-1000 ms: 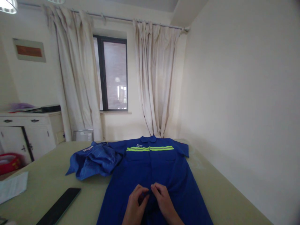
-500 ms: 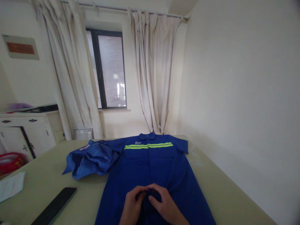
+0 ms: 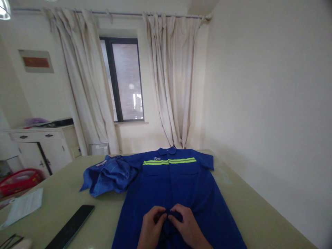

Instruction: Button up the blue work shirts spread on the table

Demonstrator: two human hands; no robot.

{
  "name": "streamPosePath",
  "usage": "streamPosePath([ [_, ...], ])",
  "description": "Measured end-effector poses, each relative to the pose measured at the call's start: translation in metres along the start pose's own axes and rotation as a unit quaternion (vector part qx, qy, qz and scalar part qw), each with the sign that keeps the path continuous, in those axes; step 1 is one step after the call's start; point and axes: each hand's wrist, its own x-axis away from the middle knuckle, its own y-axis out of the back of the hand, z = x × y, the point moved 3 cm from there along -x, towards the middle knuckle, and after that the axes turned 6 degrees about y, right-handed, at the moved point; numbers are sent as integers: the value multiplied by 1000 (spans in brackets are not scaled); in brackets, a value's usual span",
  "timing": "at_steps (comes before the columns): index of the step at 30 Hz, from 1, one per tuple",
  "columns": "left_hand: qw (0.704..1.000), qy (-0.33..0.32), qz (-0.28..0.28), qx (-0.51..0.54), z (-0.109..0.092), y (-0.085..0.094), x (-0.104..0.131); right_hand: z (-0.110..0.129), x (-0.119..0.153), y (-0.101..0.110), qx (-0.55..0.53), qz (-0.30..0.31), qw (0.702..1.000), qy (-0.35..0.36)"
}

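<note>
A dark blue short-sleeved work shirt (image 3: 181, 186) lies spread on the table, its collar at the far end and a yellow-green reflective stripe across the chest. Along its front placket, my left hand (image 3: 153, 223) pinches the cloth between thumb and fingers. My right hand (image 3: 187, 223) grips the fabric just beside it, the fingertips of both hands almost meeting. The cloth is bunched up between them; any button there is too small to make out. A crumpled blue garment (image 3: 110, 174) rests against the shirt's left sleeve side.
On the left of the table (image 3: 103, 211) lie a black phone-like slab (image 3: 71, 226), a paper sheet (image 3: 24, 207) and dark-framed glasses (image 3: 11, 239). A red basin (image 3: 22, 181) and a white cabinet (image 3: 46, 148) stand beyond. A wall (image 3: 272, 138) borders the right side.
The view has swung slightly left, so everything appears shifted right. Both hands stay at the placket, with the left thumb now closer to the right thumb.
</note>
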Motion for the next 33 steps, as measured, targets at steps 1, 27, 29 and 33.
streamPosePath([
  [1,1000,-6,1,-6,0,0,1,-1,0,-1,4,0,1000,-1],
  [27,984,60,112,124,8,15,-11,-3,-2,34,-142,-127,980,-62],
  [29,963,127,186,146,16,14,-6,-10,-1,43,-191,-184,960,-89],
  [33,969,122,212,39,15,0,5,-19,0,53,-254,-237,929,-131],
])
